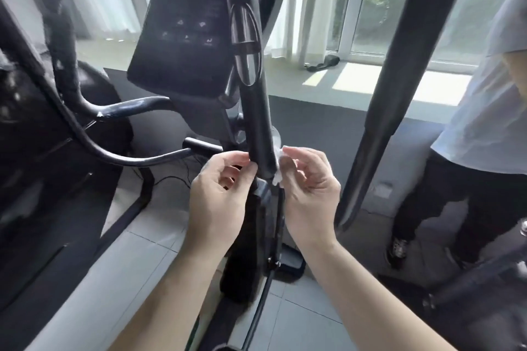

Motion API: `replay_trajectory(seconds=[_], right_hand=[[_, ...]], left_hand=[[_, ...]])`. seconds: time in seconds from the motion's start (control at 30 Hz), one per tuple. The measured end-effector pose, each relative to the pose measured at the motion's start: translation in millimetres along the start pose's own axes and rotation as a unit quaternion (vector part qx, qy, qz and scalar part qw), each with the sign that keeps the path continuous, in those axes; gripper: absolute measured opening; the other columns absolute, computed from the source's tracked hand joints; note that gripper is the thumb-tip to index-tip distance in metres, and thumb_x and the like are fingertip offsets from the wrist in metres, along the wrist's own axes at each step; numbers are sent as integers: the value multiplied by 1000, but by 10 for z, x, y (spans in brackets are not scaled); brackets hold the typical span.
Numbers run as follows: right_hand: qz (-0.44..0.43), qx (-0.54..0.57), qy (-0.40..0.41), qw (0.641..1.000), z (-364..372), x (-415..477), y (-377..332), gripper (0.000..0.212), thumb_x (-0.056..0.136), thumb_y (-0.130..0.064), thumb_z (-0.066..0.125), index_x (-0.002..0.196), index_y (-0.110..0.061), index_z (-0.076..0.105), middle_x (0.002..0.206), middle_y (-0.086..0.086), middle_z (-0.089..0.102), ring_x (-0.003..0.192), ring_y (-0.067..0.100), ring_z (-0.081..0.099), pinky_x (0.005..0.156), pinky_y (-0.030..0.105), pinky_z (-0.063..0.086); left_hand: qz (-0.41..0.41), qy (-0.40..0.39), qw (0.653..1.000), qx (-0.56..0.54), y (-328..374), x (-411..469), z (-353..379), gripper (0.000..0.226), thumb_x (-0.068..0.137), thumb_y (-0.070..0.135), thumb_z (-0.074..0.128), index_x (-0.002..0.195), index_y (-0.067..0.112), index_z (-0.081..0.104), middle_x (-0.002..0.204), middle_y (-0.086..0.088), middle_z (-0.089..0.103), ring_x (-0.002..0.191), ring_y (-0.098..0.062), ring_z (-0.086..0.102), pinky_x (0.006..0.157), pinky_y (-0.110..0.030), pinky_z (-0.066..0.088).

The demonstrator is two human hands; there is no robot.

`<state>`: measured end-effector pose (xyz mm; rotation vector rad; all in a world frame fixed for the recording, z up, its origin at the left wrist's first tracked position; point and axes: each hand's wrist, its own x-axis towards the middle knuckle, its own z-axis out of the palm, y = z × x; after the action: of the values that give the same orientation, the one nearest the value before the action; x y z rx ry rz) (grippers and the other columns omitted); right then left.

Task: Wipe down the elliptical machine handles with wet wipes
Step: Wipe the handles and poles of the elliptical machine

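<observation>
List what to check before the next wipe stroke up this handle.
1. Wet wipe in right hand: ok, pinched.
2. Wipe against handle: ok, at its lower right side.
3. Hold of left hand: cannot tell, curled fingertips at the handle's left edge.
4. Wipe wrapped behind handle: cannot tell, hidden.
5. Handle above the hands unobstructed: ok.
6. Person at right standing apart from handle: ok.

wipe (278, 172) mostly behind handle (258, 128), bystander (479, 134) cropped right
</observation>
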<state>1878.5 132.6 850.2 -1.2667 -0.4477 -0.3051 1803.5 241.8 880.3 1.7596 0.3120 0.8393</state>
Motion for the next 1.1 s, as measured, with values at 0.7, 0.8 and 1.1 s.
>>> replay_trajectory(seconds=[0.7,0.8,1.1], right_hand=[[-144,-29,-187,971,-136,245,-31,15,93,8,70,95,-5,78,99,5,58,86,19,64,68,29,54],[-107,-73,-213,968,-280,138,89,19,91,7,73,91,-11,79,97,-2,60,75,13,64,64,26,51],[-168,-74,-148,972,-23,361,-302,6,92,0,76,96,-5,77,100,7,63,86,22,67,67,37,55]], left_hand=[[-68,111,989,67,346,-203,261,22,98,9,62,104,28,73,91,12,76,84,-5,69,78,-17,53],[-59,95,992,61,311,-203,216,20,98,10,65,106,27,74,95,11,76,84,-9,70,78,-18,54],[-55,41,998,2,163,-76,50,18,99,9,63,108,20,73,97,7,75,80,-15,69,82,-32,58]])
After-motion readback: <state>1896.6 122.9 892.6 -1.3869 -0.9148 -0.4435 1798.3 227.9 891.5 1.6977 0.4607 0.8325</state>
